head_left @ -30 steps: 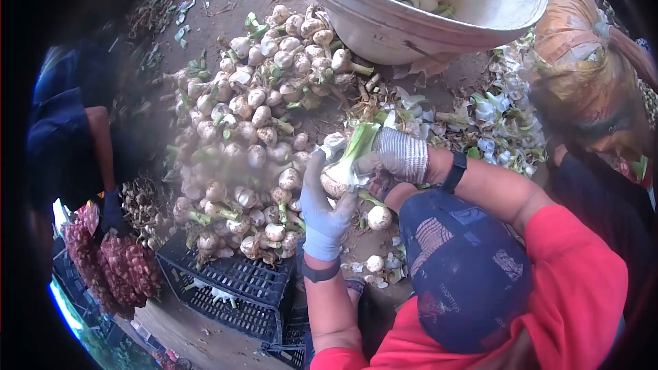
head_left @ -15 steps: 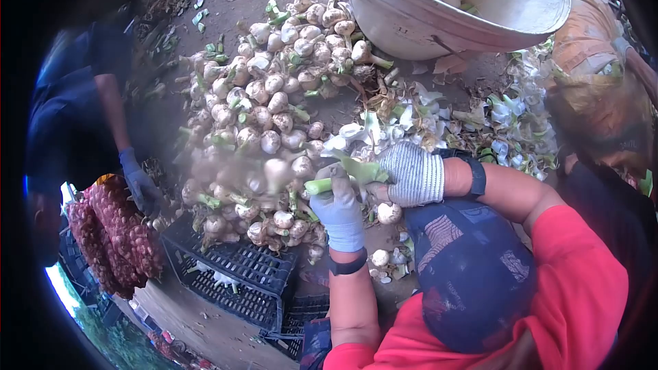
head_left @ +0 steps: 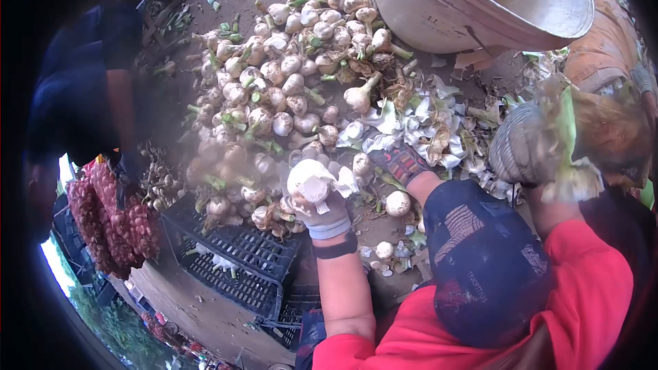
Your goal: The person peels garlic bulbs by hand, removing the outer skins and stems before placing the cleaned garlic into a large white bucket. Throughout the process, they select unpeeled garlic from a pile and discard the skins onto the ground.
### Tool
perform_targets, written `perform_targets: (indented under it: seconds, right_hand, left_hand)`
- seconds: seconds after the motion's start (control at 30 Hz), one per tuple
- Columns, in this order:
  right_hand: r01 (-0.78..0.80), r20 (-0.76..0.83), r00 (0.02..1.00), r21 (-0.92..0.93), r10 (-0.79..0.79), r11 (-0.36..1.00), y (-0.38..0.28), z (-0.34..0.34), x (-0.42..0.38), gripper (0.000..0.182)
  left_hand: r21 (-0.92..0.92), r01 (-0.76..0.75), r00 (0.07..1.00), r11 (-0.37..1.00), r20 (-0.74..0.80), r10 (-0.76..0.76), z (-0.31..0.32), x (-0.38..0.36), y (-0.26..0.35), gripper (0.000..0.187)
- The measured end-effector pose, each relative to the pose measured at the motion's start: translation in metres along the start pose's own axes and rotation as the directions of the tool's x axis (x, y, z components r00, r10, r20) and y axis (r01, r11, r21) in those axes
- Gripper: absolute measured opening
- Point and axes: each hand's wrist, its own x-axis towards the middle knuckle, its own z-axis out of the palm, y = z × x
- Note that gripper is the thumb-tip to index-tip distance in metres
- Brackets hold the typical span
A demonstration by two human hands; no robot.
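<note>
My left hand, in a pale glove, is closed round a white garlic bulb with a loose flap of skin at its side. Out to the right is my right hand, in a grey striped glove and slightly blurred. Directly beside it is a green garlic stalk with pale peel at its lower end. The right fingers are hidden, so whether they grip the stalk or anything else cannot be made out. A big heap of unpeeled garlic lies beyond my left hand.
Stripped peels cover the ground. A white tub stands tilted at the back. Black crates sit at lower left near red mesh sacks. One person is at left, another at right.
My hands have moved apart. My right hand swung right, and the green stalk now appears beside it. My left hand, earlier at the stalk, now holds a white bulb.
</note>
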Motion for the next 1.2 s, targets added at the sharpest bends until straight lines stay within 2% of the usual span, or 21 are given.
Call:
perform_targets:
  seconds: [0.03,0.1,0.13,0.17,0.2,0.27,0.33,0.4,0.47,0.5,0.6,0.67,0.7,0.73,0.8,0.83,0.93,1.0,1.07,1.13,1.2]
  right_hand:
    - [-0.357,-0.186,0.925,-0.124,0.332,0.926,-0.007,0.0,0.01,0.048]
    - [-0.906,-0.603,0.395,-0.131,0.693,0.403,-0.03,0.0,0.039,0.061]
    - [-0.999,-0.754,0.026,0.006,0.656,0.047,-0.04,0.004,0.056,0.068]
    - [-0.843,-0.883,-0.024,-0.235,0.469,-0.484,-0.038,0.006,0.091,0.072]
    - [-0.904,-0.901,0.184,-0.311,0.392,-0.292,-0.014,0.011,0.076,0.076]
    - [-0.957,-0.797,0.117,0.069,0.593,0.281,-0.018,-0.004,0.129,0.08]
    - [-0.875,-0.785,0.339,-0.061,0.519,0.48,0.02,-0.003,0.137,0.058]
    - [-0.812,-0.715,0.304,0.151,0.63,0.563,0.048,-0.001,0.135,0.035]
    - [-0.616,-0.552,0.396,0.433,0.734,0.658,0.026,0.002,0.129,0.029]
    - [-0.152,-0.613,0.544,0.599,0.573,0.786,0.023,0.009,0.11,0.033]
    - [-0.607,-0.625,0.456,0.302,0.633,0.735,-0.009,-0.01,0.096,0.041]
    - [-0.898,-0.678,0.355,-0.053,0.644,0.438,-0.027,-0.019,0.094,0.05]
    - [-0.875,-0.847,0.181,-0.371,0.5,-0.31,0.001,-0.011,0.083,0.053]
    - [-0.798,-0.899,0.054,-0.301,0.435,-0.523,0.004,-0.008,0.103,0.054]
    - [-0.934,-0.848,0.315,-0.356,0.426,-0.018,0.013,0.01,0.113,0.053]
    - [-0.895,-0.832,0.437,-0.364,0.342,0.258,0.023,0.011,0.12,0.052]
    - [-0.926,-0.836,0.363,-0.274,0.411,0.261,0.058,0.001,0.112,0.052]
    - [-0.966,-0.927,0.258,-0.241,0.273,0.095,0.069,-0.024,0.103,0.052]
    - [-0.975,-0.909,0.214,-0.224,0.357,0.013,0.08,-0.053,0.106,0.06]
    - [-0.965,-0.907,0.24,-0.261,0.346,-0.016,0.113,-0.074,0.1,0.063]
    - [-0.976,-0.875,0.171,-0.214,0.452,-0.046,0.129,-0.091,0.098,0.065]
  left_hand:
    - [0.132,0.002,0.99,0.991,-0.139,0.017,-0.004,-0.006,0.003,0.03]
    - [0.262,0.021,0.969,0.965,-0.243,0.044,-0.005,-0.01,-0.001,0.03]
    - [0.264,0.025,0.975,0.964,-0.221,0.035,0.001,-0.012,-0.01,0.037]
    - [0.137,0.096,0.977,0.986,-0.201,-0.067,0.012,-0.011,-0.017,0.035]
    - [0.133,0.106,0.976,0.985,-0.203,-0.078,0.009,-0.009,-0.021,0.035]
    - [0.203,0.135,0.989,0.97,0.027,-0.143,0.002,-0.009,-0.028,0.035]
    - [0.248,0.13,0.992,0.96,-0.033,-0.125,0.012,-0.01,-0.034,0.033]
    - [0.164,0.095,0.988,0.982,-0.133,-0.073,0.011,-0.006,-0.038,0.033]
    - [0.23,0.137,0.99,0.963,-0.009,-0.139,0.008,-0.005,-0.031,0.03]
    - [0.233,0.117,0.991,0.965,-0.088,-0.099,0.007,-0.006,-0.03,0.03]
    - [0.217,0.032,0.974,0.976,-0.226,0.019,-0.008,0.004,-0.034,0.029]
    - [0.35,0.028,0.984,0.936,-0.176,0.036,-0.002,0.0,-0.041,0.044]
    - [0.384,0.022,0.987,0.923,-0.155,0.04,-0.002,-0.002,-0.044,0.03]
    - [0.388,0.028,0.987,0.921,-0.155,0.036,0.0,-0.006,-0.046,0.03]
    - [0.562,0.139,0.975,0.815,-0.223,-0.013,0.004,-0.011,-0.052,0.031]
    - [0.889,0.04,0.987,0.456,-0.107,0.122,-0.015,-0.015,-0.053,0.031]
    - [0.655,-0.3,0.85,0.694,-0.146,0.506,0.042,-0.039,0.003,0.029]
    - [0.852,-0.51,0.65,0.119,0.29,0.702,0.067,-0.081,0.087,0.024]
    - [0.904,-0.115,0.477,-0.413,0.415,0.775,0.07,-0.118,0.157,0.023]
    - [0.973,-0.087,0.532,-0.213,0.226,0.816,0.069,-0.128,0.174,0.02]
    - [0.75,0.207,0.503,-0.628,0.469,0.726,0.051,-0.117,0.161,0.029]
